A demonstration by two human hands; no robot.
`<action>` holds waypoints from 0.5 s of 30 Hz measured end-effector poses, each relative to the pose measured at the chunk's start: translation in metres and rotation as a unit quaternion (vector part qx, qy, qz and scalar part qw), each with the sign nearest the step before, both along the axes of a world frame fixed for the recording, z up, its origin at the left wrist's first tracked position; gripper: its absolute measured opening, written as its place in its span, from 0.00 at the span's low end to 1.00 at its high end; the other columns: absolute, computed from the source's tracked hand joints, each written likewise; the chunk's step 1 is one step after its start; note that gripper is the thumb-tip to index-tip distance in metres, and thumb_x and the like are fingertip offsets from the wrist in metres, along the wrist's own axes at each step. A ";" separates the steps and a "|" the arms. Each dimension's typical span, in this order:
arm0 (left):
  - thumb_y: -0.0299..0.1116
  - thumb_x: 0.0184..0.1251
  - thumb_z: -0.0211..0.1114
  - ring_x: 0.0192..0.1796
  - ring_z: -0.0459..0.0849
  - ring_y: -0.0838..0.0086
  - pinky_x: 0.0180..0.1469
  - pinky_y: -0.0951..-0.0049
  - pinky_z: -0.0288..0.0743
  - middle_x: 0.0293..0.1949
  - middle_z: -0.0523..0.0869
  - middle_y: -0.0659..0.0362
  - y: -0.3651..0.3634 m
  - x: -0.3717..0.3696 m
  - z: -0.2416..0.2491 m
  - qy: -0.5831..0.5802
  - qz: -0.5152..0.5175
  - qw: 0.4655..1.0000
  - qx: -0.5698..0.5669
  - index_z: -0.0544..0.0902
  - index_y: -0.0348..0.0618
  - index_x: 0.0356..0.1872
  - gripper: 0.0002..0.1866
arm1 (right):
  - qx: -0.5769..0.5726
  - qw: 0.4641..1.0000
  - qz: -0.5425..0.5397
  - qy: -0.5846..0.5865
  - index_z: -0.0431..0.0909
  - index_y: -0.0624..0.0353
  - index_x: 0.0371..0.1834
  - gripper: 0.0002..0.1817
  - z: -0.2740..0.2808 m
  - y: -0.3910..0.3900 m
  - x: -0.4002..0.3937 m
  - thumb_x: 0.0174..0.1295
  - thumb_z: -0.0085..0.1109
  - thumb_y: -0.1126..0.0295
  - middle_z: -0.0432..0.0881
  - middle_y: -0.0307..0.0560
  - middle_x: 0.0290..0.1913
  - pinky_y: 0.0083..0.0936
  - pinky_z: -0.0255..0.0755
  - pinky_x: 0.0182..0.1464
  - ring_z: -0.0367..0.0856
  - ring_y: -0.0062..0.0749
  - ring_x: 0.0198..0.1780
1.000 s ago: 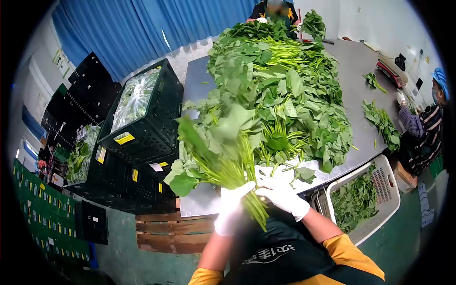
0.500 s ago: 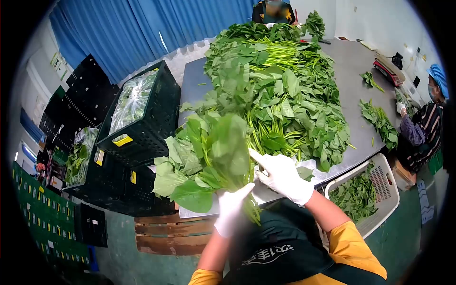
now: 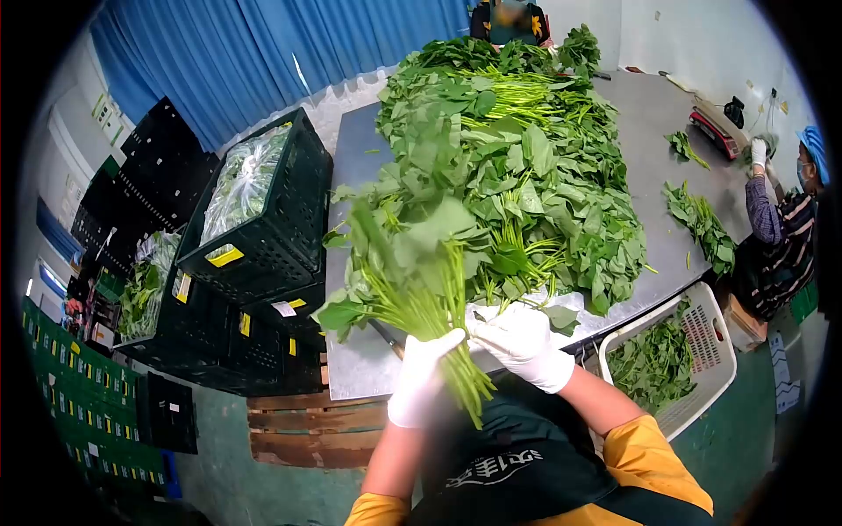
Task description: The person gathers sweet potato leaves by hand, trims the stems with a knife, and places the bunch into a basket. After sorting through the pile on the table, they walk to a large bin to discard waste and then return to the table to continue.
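Note:
A bunch of leafy greens [image 3: 425, 302] is gripped around its stems by my white-gloved left hand [image 3: 419, 381], near the front edge of the table. Its leaves point up and away from me, and the cut stems stick out below the fist. Close to the right side of the bunch is my gloved right hand [image 3: 526, 349], its fingers drawn together. What those fingers hold, if anything, cannot be made out. Just beyond both hands lies a large heap of the same greens [image 3: 544, 202].
The metal table [image 3: 360, 149] carries the heap and a small pile [image 3: 702, 228] at right. A white basket [image 3: 715, 359] with leaves stands at front right, stacked dark crates [image 3: 289, 210] at left. One co-worker [image 3: 781, 228] is by a scale [image 3: 715, 131], another person [image 3: 509, 22] at the far end.
The bunch has turned in my left hand, showing more of its stems. My right hand has come lower, and its outstretched index finger is now drawn in. The right co-worker's gloved hand has risen.

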State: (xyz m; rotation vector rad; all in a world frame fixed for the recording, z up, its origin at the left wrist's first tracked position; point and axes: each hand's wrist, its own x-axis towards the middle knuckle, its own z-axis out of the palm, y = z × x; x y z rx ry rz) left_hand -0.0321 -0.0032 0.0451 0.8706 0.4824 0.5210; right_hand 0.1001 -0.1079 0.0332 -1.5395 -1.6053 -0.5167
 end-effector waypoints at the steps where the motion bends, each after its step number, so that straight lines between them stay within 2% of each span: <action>1: 0.22 0.59 0.62 0.39 0.82 0.72 0.42 0.72 0.77 0.38 0.83 0.56 0.002 -0.001 0.000 -0.001 0.001 1.000 0.002 0.78 0.32 0.49 0.16 | 0.002 1.000 0.001 -0.001 0.82 0.51 0.40 0.14 -0.003 -0.003 0.001 0.47 0.68 0.66 0.77 0.35 0.21 0.25 0.66 0.26 0.74 0.31 0.23; 3: 0.23 0.58 0.63 0.39 0.81 0.72 0.43 0.72 0.77 0.38 0.83 0.55 0.007 -0.007 0.000 0.019 0.038 0.998 -0.052 0.77 0.33 0.49 0.16 | -0.070 0.981 0.131 0.123 0.83 0.51 0.37 0.12 -0.014 -0.016 0.008 0.48 0.67 0.65 0.81 0.35 0.26 0.26 0.68 0.30 0.77 0.30 0.26; 4: 0.23 0.58 0.63 0.39 0.81 0.72 0.43 0.72 0.77 0.38 0.83 0.55 0.010 -0.008 0.000 0.020 0.039 0.998 -0.052 0.77 0.33 0.49 0.16 | -0.137 0.964 0.176 0.143 0.84 0.51 0.32 0.07 -0.012 -0.029 0.013 0.51 0.65 0.64 0.83 0.35 0.31 0.26 0.70 0.35 0.80 0.29 0.30; 5: 0.22 0.58 0.63 0.39 0.81 0.72 0.42 0.72 0.76 0.38 0.82 0.55 0.013 -0.011 0.000 0.023 0.040 0.999 -0.020 0.77 0.33 0.49 0.16 | -0.238 0.943 0.188 0.140 0.84 0.50 0.34 0.08 -0.024 -0.038 0.026 0.51 0.64 0.64 0.84 0.36 0.33 0.25 0.72 0.36 0.81 0.30 0.33; 7: 0.22 0.57 0.63 0.38 0.81 0.71 0.40 0.72 0.76 0.37 0.81 0.56 0.018 -0.011 0.002 0.023 0.044 0.998 0.047 0.77 0.34 0.48 0.15 | -0.378 0.917 0.014 0.128 0.82 0.51 0.41 0.15 -0.054 -0.060 0.050 0.49 0.66 0.65 0.84 0.39 0.34 0.27 0.73 0.37 0.82 0.33 0.35; 9: 0.20 0.57 0.63 0.37 0.80 0.72 0.40 0.73 0.76 0.37 0.81 0.56 0.015 -0.007 -0.002 0.014 0.051 0.997 0.057 0.76 0.34 0.48 0.16 | -0.369 0.900 -0.225 0.048 0.80 0.53 0.45 0.20 -0.063 -0.071 0.067 0.46 0.68 0.66 0.83 0.43 0.33 0.30 0.74 0.38 0.83 0.38 0.36; 10: 0.19 0.56 0.63 0.37 0.80 0.72 0.39 0.73 0.75 0.37 0.81 0.57 0.014 -0.004 -0.004 0.005 0.057 0.996 0.070 0.76 0.34 0.48 0.17 | -0.401 0.849 -0.344 0.016 0.80 0.55 0.44 0.20 -0.071 -0.069 0.072 0.45 0.70 0.67 0.83 0.46 0.32 0.32 0.74 0.38 0.82 0.39 0.35; 11: 0.19 0.56 0.63 0.37 0.80 0.72 0.39 0.73 0.75 0.37 0.81 0.57 0.013 0.000 -0.004 0.002 0.053 0.996 0.069 0.76 0.34 0.48 0.17 | -0.401 0.847 -0.349 0.015 0.80 0.55 0.44 0.20 -0.059 -0.067 0.068 0.45 0.70 0.67 0.83 0.46 0.32 0.32 0.74 0.38 0.82 0.39 0.35; 13: 0.16 0.53 0.64 0.37 0.80 0.73 0.41 0.74 0.75 0.39 0.81 0.56 0.009 0.004 -0.006 0.012 0.066 0.994 0.084 0.76 0.35 0.48 0.19 | -0.160 0.958 -0.233 0.046 0.80 0.55 0.43 0.19 -0.027 -0.057 0.046 0.46 0.69 0.65 0.82 0.48 0.31 0.33 0.74 0.37 0.82 0.41 0.34; 14: 0.16 0.53 0.64 0.37 0.80 0.73 0.41 0.74 0.75 0.39 0.81 0.56 0.007 0.006 -0.007 0.011 0.060 0.995 0.084 0.76 0.35 0.48 0.19 | -0.206 0.950 -0.206 0.109 0.82 0.55 0.42 0.18 -0.039 -0.053 0.042 0.48 0.67 0.61 0.81 0.48 0.28 0.33 0.74 0.35 0.82 0.41 0.33; 15: 0.16 0.51 0.64 0.40 0.80 0.73 0.43 0.74 0.75 0.40 0.81 0.58 0.007 0.007 -0.008 0.004 0.099 0.992 0.072 0.76 0.36 0.49 0.21 | -0.230 0.945 -0.195 0.131 0.83 0.54 0.42 0.17 -0.039 -0.045 0.036 0.52 0.65 0.58 0.81 0.49 0.27 0.32 0.74 0.35 0.82 0.41 0.33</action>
